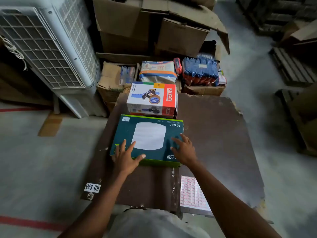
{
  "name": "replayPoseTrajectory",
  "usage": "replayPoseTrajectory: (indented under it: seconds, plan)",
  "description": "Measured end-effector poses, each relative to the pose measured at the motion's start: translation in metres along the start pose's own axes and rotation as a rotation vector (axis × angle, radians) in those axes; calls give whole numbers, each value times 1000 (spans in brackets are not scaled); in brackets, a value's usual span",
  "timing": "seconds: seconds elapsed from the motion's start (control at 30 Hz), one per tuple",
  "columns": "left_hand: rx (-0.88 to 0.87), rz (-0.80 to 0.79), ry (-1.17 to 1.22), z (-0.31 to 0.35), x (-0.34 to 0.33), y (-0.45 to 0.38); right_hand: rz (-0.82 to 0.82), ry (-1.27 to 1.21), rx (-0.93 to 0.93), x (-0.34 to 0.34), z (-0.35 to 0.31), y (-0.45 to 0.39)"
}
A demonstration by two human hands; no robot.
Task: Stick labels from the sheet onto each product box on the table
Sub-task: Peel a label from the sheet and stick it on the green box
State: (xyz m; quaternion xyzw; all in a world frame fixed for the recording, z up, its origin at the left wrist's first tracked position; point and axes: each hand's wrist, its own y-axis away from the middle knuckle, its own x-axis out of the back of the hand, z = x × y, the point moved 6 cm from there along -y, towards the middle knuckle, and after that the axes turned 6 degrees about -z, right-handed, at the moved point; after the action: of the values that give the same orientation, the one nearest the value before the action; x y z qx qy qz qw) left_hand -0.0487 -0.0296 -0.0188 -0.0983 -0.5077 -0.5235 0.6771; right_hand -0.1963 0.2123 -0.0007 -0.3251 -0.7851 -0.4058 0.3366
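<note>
1. Teal box (149,138): lies flat on the brown tabletop (214,134), directly ahead of you. Long axis runs left to right. Lime-green edging; white oval picture in the middle of the lid; "AC1350" printed upside down to you at the far right.
2. Your left hand (126,155): fingers spread and straight, pressed flat on the near-left part of the lid. It holds nothing.
3. Your right hand (184,149): fingers likewise spread, resting on the near-right part of the lid. It holds nothing.
4. Label sheet (193,193): flat on the tabletop, nearer to you than the box and to the right, beneath your right forearm. A grid of small red-bordered labels. Your right hand is the nearer; the reach to it runs back toward your body.
5. White and red box (151,98): stands just beyond the teal box, marked "KHYATI". No label from the sheet is visible on either box.
</note>
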Motion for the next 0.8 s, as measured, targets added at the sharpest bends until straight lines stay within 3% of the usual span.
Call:
replayPoseTrajectory:
  seconds: [0.1,0.4,0.63,0.8]
  plan:
    - [18,-127,-139,1,-24,4,-87,131,18,-2,-1,-13]
    - [-7,5,-328,-16,-34,-8,-243,218,30,9,2,-72]
    - [20,-40,-356,-37,-12,-31,-233,309,136,-43,-15,-37]
    - [-44,-42,-372,-39,-8,-38,-186,391,103,-67,-17,-8]
